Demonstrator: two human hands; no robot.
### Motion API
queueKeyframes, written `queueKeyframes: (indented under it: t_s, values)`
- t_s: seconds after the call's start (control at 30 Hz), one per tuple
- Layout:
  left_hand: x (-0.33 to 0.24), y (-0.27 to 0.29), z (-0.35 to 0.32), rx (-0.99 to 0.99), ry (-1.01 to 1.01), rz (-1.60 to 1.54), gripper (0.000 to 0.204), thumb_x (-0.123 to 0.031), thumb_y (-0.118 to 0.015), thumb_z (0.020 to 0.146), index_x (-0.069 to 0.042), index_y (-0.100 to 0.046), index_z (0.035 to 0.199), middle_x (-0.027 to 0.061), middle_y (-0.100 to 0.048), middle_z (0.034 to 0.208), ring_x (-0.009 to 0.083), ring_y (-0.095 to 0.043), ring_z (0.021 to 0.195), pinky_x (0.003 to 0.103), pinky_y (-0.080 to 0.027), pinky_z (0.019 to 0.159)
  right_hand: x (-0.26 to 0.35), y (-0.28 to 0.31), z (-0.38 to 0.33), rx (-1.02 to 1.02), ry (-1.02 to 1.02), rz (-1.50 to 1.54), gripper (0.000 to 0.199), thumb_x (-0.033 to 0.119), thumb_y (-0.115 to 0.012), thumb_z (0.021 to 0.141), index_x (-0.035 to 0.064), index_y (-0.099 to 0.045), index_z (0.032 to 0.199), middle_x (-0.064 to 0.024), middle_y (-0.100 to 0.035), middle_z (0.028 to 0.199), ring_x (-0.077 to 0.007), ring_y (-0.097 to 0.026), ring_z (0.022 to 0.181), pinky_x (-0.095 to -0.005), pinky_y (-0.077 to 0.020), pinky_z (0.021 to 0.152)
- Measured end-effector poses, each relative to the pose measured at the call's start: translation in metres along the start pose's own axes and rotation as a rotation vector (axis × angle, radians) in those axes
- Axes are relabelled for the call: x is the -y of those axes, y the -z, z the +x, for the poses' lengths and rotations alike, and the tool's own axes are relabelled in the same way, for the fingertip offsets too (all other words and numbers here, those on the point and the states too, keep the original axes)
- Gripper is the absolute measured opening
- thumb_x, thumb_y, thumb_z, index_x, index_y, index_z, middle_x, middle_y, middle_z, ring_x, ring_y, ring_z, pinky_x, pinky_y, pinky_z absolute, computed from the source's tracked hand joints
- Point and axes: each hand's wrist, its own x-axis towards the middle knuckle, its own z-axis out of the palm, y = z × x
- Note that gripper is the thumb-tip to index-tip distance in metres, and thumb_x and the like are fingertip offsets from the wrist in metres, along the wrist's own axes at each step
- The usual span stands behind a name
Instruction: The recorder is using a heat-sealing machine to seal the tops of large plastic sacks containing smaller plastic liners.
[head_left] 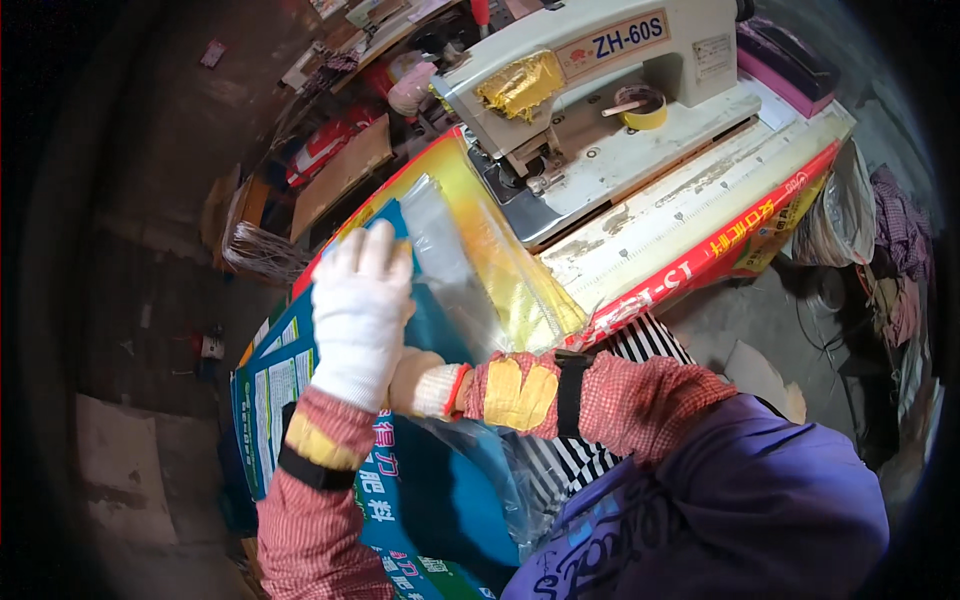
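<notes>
A blue printed woven bag (440, 480) lies across the table's left corner and hangs down in front of me. My left hand (362, 295), in a white knit glove, rests on the bag's upper part with its fingers stretched forward. My right hand (420, 383), also gloved, reaches in from the right beneath my left wrist. Its fingers are hidden there, so any grip does not show. Clear plastic film (445, 255) sticks out beside the bag's upper edge, over a yellow and red sheet (505, 265) covering the table corner.
A white sewing machine (600, 45) stands just beyond, its needle area near the bag. A yellow tape roll (641, 108) sits on its bed, and a purple box (785, 65) behind. Cardboard (343, 178) and bundled plastic (265, 245) lie at the left. Cloths (900, 225) hang at the right.
</notes>
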Motion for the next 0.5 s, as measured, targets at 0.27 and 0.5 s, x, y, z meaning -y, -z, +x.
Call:
queueKeyframes:
  t_s: [0.27,0.5]
  values:
    - [0.004,-0.048,-0.047,0.399,0.050,-0.229,0.013,-0.008,-0.054,0.076,-0.010,-0.055,0.090,0.0109,-0.060,0.076,0.0292,-0.062,0.070,0.038,-0.049,0.059,-0.030,-0.021,-0.026,0.226,0.013,0.522,0.070,0.059,-0.048,0.079,0.0044,-0.046,0.123,-0.0231,-0.060,0.104,-0.0380,-0.058,0.095,-0.0424,-0.0444,0.081]
    - [0.051,-0.040,-0.012,0.390,0.368,0.148,0.023,-0.009,-0.053,0.080,-0.009,-0.059,0.102,0.0123,-0.063,0.078,0.0269,-0.064,0.070,0.035,-0.050,0.058,-0.038,-0.023,-0.013,0.172,-0.164,0.583,0.079,0.063,-0.042,0.082,0.0086,-0.028,0.138,-0.0260,-0.059,0.102,-0.0371,-0.060,0.090,-0.0422,-0.0460,0.073]
